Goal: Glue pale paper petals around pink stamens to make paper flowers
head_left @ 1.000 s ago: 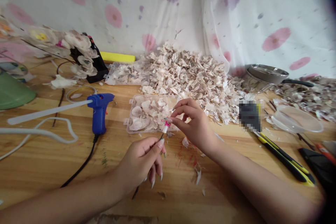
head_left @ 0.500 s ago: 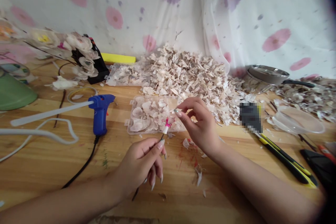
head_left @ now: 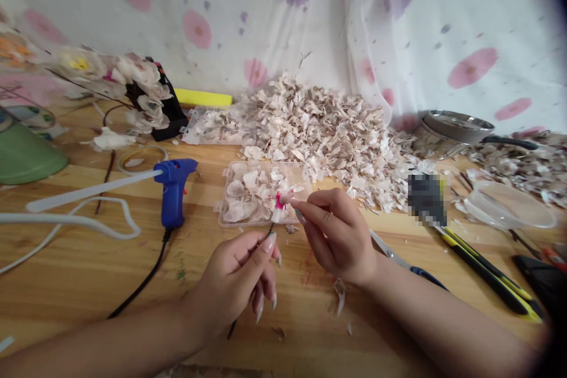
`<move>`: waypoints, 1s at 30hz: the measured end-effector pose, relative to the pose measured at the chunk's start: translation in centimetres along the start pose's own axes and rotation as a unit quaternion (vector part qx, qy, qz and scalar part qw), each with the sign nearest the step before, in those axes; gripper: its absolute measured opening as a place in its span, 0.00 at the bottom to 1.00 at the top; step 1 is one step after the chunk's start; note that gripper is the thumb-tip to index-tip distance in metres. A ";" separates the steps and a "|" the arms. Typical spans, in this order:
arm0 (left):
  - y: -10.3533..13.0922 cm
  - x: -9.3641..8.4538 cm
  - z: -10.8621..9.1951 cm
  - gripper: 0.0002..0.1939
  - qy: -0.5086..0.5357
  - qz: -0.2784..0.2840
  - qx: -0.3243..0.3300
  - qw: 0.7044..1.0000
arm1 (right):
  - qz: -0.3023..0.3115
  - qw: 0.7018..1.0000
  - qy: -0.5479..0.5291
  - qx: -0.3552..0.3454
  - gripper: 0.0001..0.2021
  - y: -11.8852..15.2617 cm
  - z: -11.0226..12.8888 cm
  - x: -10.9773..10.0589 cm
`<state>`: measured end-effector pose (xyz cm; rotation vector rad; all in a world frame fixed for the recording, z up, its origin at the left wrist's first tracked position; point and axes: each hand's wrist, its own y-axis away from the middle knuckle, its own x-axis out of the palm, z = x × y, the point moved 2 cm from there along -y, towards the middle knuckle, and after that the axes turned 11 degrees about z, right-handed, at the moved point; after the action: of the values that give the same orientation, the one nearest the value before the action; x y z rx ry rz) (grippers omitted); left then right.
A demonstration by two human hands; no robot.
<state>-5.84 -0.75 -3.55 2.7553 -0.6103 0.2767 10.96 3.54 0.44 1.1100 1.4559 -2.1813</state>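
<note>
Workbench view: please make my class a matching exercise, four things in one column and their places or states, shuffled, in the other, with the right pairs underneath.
Things
1. Glue gun
2. Dark stem
3. Scissors
4. Large petal heap

Places and states
A. Partly hidden by the right forearm
B. Piled up in front of the flowered curtain
C. Blue, with a long white stick in its back end
D. Held in the fingers of the left hand

Right pairs: 1-C, 2-D, 3-A, 4-B
</note>
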 end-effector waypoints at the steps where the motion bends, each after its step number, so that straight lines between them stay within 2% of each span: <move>1: 0.0 0.0 0.0 0.27 -0.003 0.001 0.000 1.000 | 0.001 1.000 -0.006 0.000 0.17 0.0 0.0 0.1; 19: 0.1 0.2 -0.2 0.24 -0.052 -0.005 0.003 0.999 | 0.017 1.000 -0.007 0.014 0.18 0.3 -0.2 0.3; 30: 0.0 0.1 0.0 0.24 -0.059 -0.005 0.008 0.998 | 0.006 1.000 -0.005 -0.012 0.16 0.2 0.2 0.0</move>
<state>-5.74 -0.84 -3.50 2.8049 -0.6266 0.1174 11.03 3.25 0.38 1.0962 1.4625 -2.1531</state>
